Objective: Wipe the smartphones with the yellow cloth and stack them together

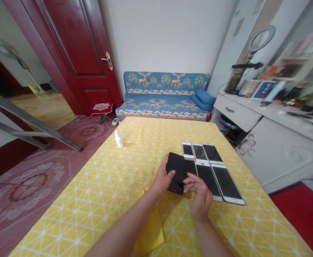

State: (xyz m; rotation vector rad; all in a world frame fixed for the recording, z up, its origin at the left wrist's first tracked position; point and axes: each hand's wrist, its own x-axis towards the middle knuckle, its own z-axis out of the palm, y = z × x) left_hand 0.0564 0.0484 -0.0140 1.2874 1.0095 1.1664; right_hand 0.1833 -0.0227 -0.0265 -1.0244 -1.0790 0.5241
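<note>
My left hand [164,178] grips a black smartphone [175,169] by its left side, with the thumb lying over its face. My right hand [200,194] is at the phone's lower right edge, fingers loosely bent and apart; nothing shows in it. To the right lie several phones in two rows. The back row has a small white phone [188,150], a middle one [200,152] and a larger one [212,153]. In front are two big white-framed phones, one [209,180] beside another [227,182]. A further dark phone [190,167] is partly hidden. A yellow cloth [151,235] lies under my left forearm.
A white spray bottle [119,139] stands at the table's far left. The yellow patterned tablecloth [97,192] covers the table. Beyond it is a blue sofa [162,101]; a white cabinet [279,142] stands to the right, a metal ladder [33,121] to the left.
</note>
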